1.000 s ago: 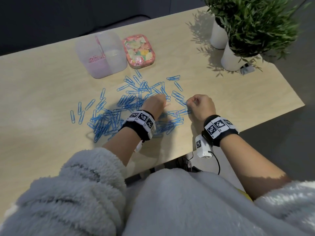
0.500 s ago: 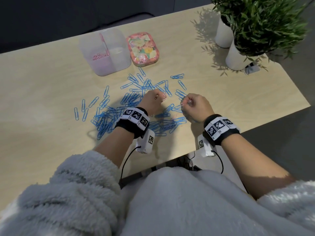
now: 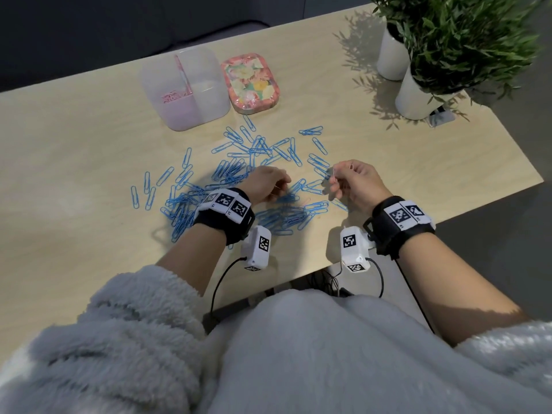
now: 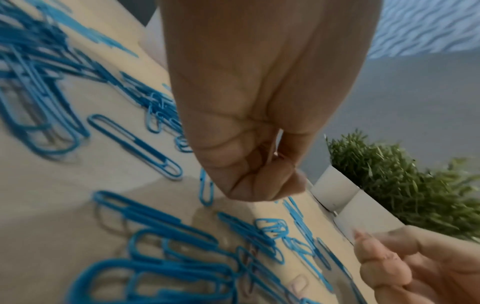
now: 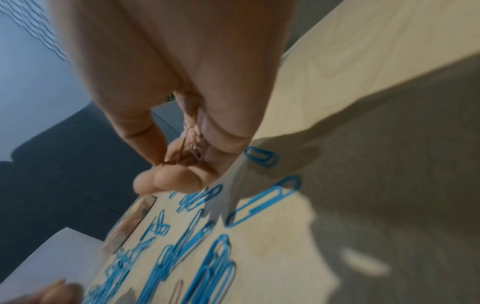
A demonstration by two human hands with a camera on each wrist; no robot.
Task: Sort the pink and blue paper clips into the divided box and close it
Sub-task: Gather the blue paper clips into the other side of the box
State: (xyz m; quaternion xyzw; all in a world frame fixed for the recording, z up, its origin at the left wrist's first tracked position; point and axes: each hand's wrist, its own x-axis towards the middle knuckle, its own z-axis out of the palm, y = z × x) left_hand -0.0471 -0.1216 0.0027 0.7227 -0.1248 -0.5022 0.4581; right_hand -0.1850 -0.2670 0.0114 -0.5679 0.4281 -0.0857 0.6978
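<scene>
Many blue paper clips [image 3: 254,150] lie scattered across the middle of the wooden table. The translucent divided box [image 3: 206,94] stands open at the back, with pink clips [image 3: 171,97] in its left compartment. My left hand [image 3: 280,186] hovers over the pile with fingers curled, pinching a thin pink clip [image 4: 275,147]. My right hand [image 3: 336,177] is raised just right of the pile and pinches a small bunch of pink clips [image 5: 193,139] between thumb and fingers. One loose pink clip [image 4: 298,286] lies among the blue ones between my hands.
The floral lid [image 3: 251,82] lies flat to the right of the box. Two white pots with green plants [image 3: 424,91] stand at the back right. The table's front edge [image 3: 448,218] runs close under my right wrist.
Both hands have lifted off the pile. The left hand moved forward then rose, and the right hand rose, showing pink clips in its fingers.
</scene>
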